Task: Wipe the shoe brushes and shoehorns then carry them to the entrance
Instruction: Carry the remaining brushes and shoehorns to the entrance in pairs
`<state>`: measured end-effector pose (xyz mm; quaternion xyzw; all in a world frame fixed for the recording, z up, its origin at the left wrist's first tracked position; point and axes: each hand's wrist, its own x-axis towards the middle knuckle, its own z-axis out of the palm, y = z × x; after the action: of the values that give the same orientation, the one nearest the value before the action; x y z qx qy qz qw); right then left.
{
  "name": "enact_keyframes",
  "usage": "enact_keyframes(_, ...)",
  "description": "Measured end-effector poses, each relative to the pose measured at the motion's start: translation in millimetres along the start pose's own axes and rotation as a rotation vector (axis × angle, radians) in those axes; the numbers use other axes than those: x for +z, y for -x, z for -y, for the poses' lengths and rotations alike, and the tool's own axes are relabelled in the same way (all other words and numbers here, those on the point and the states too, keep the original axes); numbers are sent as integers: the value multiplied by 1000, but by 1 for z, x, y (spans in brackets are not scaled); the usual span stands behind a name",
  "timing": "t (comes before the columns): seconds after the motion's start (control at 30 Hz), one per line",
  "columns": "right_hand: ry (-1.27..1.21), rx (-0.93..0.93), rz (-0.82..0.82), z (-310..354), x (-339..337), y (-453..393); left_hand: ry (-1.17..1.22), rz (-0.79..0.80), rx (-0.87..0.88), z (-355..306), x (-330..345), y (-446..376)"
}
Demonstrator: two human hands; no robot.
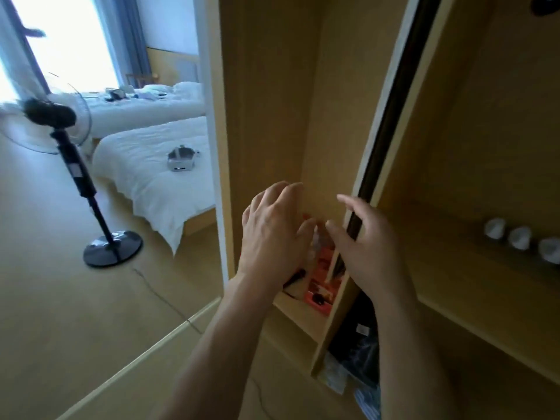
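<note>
Both my hands reach into a narrow wooden cupboard compartment. My left hand hovers with fingers spread over the shelf. My right hand is beside it, fingers apart, close to the compartment's right wall. Between them lie blurred red and orange packets and a dark item partly under my left hand. I cannot tell whether these are brushes or shoehorns. Neither hand holds anything that I can see.
A dark sliding-door edge runs beside the compartment. Dark clothes fill the space below. Three white cups stand on a shelf at right. A standing fan and two white beds are at left.
</note>
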<state>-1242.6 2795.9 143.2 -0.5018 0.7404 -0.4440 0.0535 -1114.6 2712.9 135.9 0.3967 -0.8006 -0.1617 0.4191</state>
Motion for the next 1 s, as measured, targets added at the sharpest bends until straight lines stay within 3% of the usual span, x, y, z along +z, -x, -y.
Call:
enact_keyframes(0.53,-127,-274,289,250,307,3,-287,-216,-299,268,-281,11)
enact_keyframes(1.0,-214,-423,576,357,520,-56,-450,-336,-598,452,-378,-23)
